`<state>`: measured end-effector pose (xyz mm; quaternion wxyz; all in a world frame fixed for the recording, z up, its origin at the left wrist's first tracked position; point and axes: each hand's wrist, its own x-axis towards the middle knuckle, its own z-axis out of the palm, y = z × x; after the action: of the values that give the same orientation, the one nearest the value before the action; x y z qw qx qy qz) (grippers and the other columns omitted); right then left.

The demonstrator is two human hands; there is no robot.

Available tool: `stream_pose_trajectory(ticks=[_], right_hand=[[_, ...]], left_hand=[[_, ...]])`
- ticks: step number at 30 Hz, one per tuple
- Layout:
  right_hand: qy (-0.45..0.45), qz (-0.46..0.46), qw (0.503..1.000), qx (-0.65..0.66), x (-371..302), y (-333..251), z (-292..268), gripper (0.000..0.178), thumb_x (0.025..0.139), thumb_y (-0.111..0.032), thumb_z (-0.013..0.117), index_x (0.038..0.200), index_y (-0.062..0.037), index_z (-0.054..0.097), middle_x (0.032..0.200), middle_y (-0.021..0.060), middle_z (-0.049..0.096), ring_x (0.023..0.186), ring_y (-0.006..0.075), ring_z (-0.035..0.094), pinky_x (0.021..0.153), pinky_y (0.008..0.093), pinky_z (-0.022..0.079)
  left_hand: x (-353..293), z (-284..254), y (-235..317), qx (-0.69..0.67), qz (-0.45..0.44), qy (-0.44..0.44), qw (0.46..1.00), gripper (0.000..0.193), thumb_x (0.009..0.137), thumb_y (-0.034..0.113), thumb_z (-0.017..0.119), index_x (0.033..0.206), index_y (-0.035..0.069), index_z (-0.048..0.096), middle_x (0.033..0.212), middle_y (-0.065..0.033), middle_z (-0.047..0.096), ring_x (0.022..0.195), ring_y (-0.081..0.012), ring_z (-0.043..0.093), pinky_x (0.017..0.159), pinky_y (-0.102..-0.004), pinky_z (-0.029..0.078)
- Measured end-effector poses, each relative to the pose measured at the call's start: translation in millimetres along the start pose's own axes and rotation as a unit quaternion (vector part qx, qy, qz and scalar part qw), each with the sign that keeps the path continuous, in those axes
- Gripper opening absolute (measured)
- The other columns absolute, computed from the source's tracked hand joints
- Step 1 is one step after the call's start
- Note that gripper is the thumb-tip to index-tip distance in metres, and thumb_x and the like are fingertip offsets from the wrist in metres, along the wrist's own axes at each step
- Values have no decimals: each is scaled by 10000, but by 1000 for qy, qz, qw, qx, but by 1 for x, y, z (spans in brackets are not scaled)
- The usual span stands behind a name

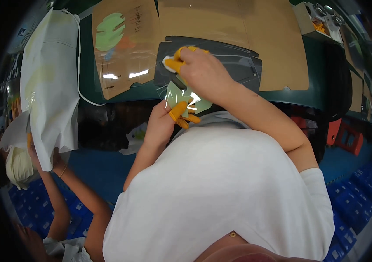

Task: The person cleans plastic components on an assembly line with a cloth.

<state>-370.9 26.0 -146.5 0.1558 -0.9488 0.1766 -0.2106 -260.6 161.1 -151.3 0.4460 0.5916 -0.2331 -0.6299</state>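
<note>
A pale green piece (173,95) with a glossy, reflective surface lies just above the middle of the frame, over the near edge of a dark grey sheet (238,65). The person's left hand (165,117) has the near side of this green piece between its fingers, which wear yellow-orange finger covers (178,110); the grip is narrow, and glare hides its exact contact. Above it, the right hand (203,72) reaches in from the right, its covered fingers bunched closely around a small white wad (167,65) at the left part of the grey sheet. Whether the wad presses on the sheet cannot be told.

The grey sheet has a clear, shiny layer and lies on a dark green table (319,78). Behind it, large brown cardboard (278,43) spreads across the top centre. In the upper left, a brown card (127,72) under clear film bears a light green cut shape (110,31) with orange and blue patches below it. An open box (310,22) of metal parts and small orange pieces stands in the upper right.

Along the left side hangs a long white bag-like cover (50,78), with a co-worker's hands (35,150) at its lower end. Red plastic items (348,139) sit at the right, above blue patterned matting (356,192).
</note>
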Motion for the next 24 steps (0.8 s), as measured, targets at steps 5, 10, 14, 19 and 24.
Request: stream_pose_trajectory(ticks=[5, 10, 14, 19, 24], right_hand=[[76, 229, 962, -131, -37, 76, -33, 121, 723, -23, 575, 820, 10, 641, 896, 135, 562, 806, 299, 579, 701, 381, 488], [126, 341, 922, -132, -66, 103, -60, 191, 750, -40, 612, 928, 24, 637, 920, 164, 562, 810, 319, 569, 730, 371, 477], [212, 328, 917, -85, -76, 96, -78, 198, 770, -55, 626, 952, 24, 630, 901, 132, 566, 810, 267, 587, 726, 327, 481], [360, 360, 639, 576, -90, 73, -110, 296, 848, -49, 532, 1141, -3, 532, 1108, 81, 558, 987, 176, 559, 850, 289, 446], [350, 243, 523, 738, -106, 57, -130, 311, 855, -93, 546, 1156, -24, 504, 1110, 78, 548, 1004, 198, 550, 904, 380, 437]], left_hand=[[-3, 3, -10, 16, 7, 10, 1000, 249, 910, 188, 508, 1073, 10, 567, 925, -55, 621, 787, -121, 585, 654, -233, 451], [-4, 12, 7, -9, -1, 27, 1000, 245, 920, 177, 488, 1083, 6, 553, 902, -53, 622, 742, -111, 575, 632, -239, 444], [-2, 10, 12, 4, 16, 23, 1000, 258, 921, 178, 488, 1106, 9, 547, 927, -54, 626, 705, -105, 562, 614, -220, 435], [-16, -9, 19, 23, 146, 1, 989, 241, 908, 102, 488, 1117, 2, 556, 912, -61, 633, 731, -112, 577, 604, -209, 433], [-6, -11, 50, 251, 366, 31, 896, 308, 820, -35, 469, 1092, 20, 602, 912, -102, 647, 757, -164, 631, 678, -236, 470]])
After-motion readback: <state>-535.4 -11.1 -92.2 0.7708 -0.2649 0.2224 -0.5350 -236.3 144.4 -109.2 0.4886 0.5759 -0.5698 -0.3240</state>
